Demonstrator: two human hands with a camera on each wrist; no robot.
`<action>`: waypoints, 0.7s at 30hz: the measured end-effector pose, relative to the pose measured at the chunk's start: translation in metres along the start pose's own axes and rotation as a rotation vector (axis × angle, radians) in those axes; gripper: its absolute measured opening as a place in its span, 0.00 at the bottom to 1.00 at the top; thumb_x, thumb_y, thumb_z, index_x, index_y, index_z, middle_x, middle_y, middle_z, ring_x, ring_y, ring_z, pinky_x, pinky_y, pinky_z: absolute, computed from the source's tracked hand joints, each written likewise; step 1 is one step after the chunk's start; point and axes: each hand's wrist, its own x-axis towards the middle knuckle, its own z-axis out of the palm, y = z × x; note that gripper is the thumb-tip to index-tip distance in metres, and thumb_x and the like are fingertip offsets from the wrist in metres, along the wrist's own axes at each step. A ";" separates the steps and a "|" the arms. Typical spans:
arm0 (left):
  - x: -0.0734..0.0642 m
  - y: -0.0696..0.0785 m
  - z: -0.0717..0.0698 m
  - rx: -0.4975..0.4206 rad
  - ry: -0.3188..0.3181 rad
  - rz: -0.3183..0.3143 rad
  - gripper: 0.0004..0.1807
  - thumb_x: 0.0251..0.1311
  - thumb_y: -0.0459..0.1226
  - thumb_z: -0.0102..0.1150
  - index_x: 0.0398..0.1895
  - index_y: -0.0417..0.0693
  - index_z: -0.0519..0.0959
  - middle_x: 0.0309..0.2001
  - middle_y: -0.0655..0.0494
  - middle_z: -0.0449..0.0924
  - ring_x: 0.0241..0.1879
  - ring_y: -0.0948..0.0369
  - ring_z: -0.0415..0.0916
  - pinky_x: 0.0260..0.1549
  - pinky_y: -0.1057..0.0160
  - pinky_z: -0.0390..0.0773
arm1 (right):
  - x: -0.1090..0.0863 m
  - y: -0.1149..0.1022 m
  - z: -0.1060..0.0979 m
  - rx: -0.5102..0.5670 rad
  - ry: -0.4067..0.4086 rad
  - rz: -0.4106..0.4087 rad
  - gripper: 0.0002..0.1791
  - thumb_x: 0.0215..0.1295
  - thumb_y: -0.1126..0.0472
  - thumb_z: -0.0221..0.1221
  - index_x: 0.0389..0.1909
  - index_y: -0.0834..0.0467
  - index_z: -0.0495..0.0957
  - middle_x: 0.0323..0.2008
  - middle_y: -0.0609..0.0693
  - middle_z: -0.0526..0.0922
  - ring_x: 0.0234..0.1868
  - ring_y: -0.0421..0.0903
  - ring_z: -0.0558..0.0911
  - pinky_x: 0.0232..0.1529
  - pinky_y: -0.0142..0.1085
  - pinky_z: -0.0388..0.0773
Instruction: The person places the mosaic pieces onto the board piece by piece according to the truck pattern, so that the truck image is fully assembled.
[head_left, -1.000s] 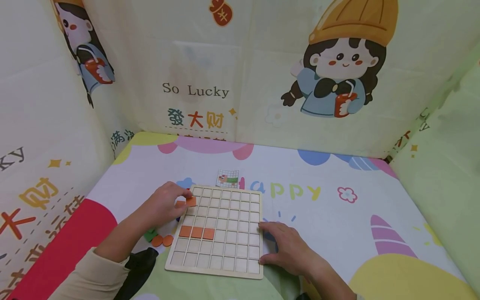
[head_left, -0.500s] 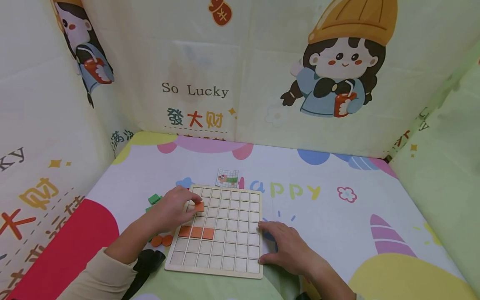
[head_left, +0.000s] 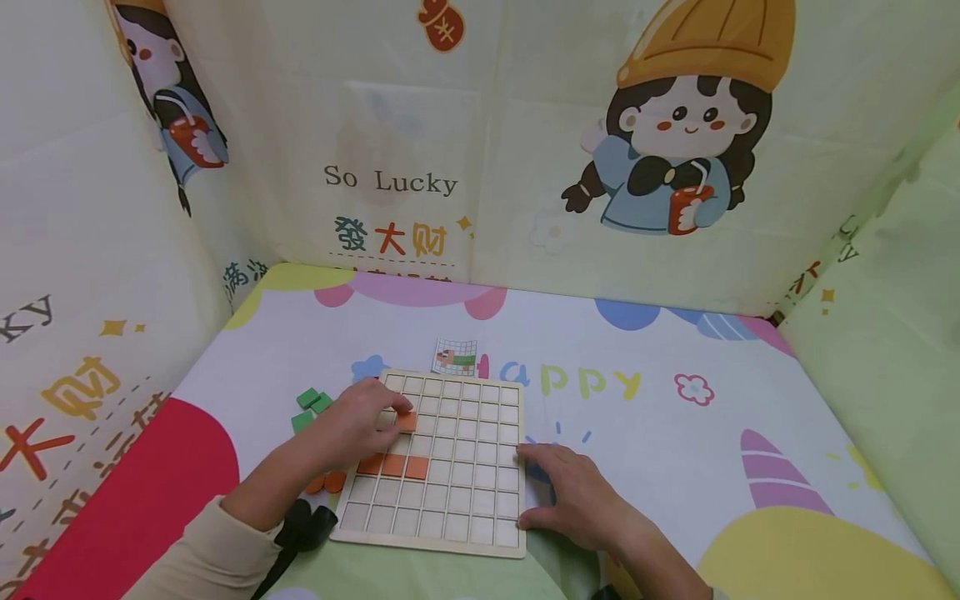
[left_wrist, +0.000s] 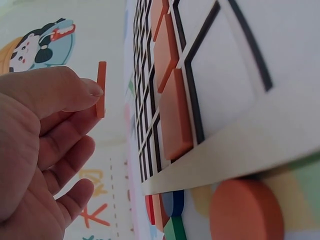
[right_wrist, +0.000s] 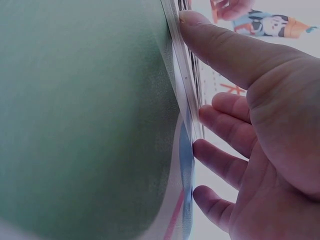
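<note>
My left hand (head_left: 358,425) pinches an orange square tile (head_left: 407,422) between thumb and fingers over the left part of a wooden grid board (head_left: 431,543). In the left wrist view that tile (left_wrist: 101,90) is edge-on, held apart from the board. Three orange tiles (head_left: 393,465) sit side by side in one row of the board, starting at its left edge. My right hand (head_left: 581,496) touches the board's right edge with thumb and fingertips, the fingers fairly straight. In the right wrist view the thumb (right_wrist: 220,42) lies against the board's rim.
Green square tiles (head_left: 307,400) and orange round pieces (head_left: 333,481) lie left of the board, partly behind my left arm. A small card with a coloured grid picture (head_left: 455,357) lies beyond the board's far edge. Printed cloth walls (head_left: 525,250) enclose the table.
My left hand has carried the orange tile rightward and slightly nearer, from the board's left edge to over its cells. The right hand and the board have stayed put.
</note>
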 end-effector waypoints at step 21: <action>0.008 0.003 0.010 0.022 -0.068 0.029 0.12 0.58 0.31 0.64 0.46 0.46 0.87 0.43 0.60 0.82 0.50 0.56 0.72 0.43 0.58 0.78 | -0.001 -0.003 -0.002 0.002 0.003 0.006 0.41 0.49 0.46 0.76 0.64 0.56 0.74 0.62 0.50 0.77 0.64 0.54 0.72 0.60 0.57 0.67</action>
